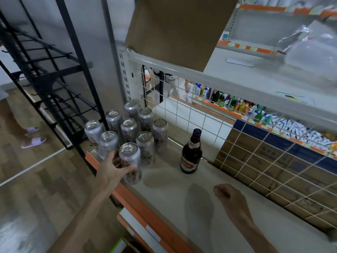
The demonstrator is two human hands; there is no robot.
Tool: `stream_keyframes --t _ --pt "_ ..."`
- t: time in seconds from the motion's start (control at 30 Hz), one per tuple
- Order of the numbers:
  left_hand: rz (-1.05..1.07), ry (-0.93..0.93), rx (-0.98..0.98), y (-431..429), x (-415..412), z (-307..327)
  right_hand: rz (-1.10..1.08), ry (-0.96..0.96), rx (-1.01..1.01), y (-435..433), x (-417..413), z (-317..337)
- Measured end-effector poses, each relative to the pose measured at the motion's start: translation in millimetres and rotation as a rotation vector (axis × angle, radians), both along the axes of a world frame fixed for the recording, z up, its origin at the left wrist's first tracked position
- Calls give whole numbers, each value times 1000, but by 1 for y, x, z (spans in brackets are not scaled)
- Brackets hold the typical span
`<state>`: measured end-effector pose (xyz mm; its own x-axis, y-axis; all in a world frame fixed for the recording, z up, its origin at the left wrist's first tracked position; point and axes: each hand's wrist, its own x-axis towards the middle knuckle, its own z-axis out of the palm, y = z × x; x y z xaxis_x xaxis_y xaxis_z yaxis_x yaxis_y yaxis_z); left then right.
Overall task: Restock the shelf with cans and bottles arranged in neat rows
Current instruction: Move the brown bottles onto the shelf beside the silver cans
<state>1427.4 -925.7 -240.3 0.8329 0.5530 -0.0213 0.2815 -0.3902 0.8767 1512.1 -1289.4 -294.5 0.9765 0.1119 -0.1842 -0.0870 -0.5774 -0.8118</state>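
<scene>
I am gripping a silver can (130,161) with my left hand (114,170), thumb and fingers wrapping around its lower half from the 9 o'clock side, while the can is standing upright at the front edge of the grey shelf (173,207). Whether its base is touching the shelf is hard to tell. Eight more cans (128,128) are standing upright just behind it, running toward 11 and 12 o'clock in three close rows, and the can in my hand is filling the nearest corner of that block. A brown bottle (191,152) with a red label is standing alone at 3 o'clock from the cans, near them but not touching. My right hand (229,196) is hovering over the bare shelf at 5 o'clock from the bottle, its fingers curling into a loose fist and holding nothing. An orange edge strip (138,199) is running along the shelf front under my left wrist, and a white wire grid (255,161) is closing off the back of the shelf. A sheet of brown cardboard (178,28) is leaning at 12 o'clock on the shelf above. At 9 o'clock, beyond a black rack (54,79), a person in pale purple slippers (33,140) is standing on the wooden floor.
</scene>
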Motion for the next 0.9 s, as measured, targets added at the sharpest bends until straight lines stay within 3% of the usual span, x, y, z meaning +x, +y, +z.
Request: stream_keyframes --t 0.6,0.7,0.8,0.9 --pt "-21 33 -91 13 -9 -29 -220 -81 -32 -89 -14 3" --pt "23 -14 79 -13 -10 -9 -280 -88 -25 -106 -22 6" --pt "79 -184 272 -46 -2 13 -318 -110 -23 -120 -25 8" --pt "-34 -249 420 -84 18 33 -337 -112 -3 -126 -30 10"
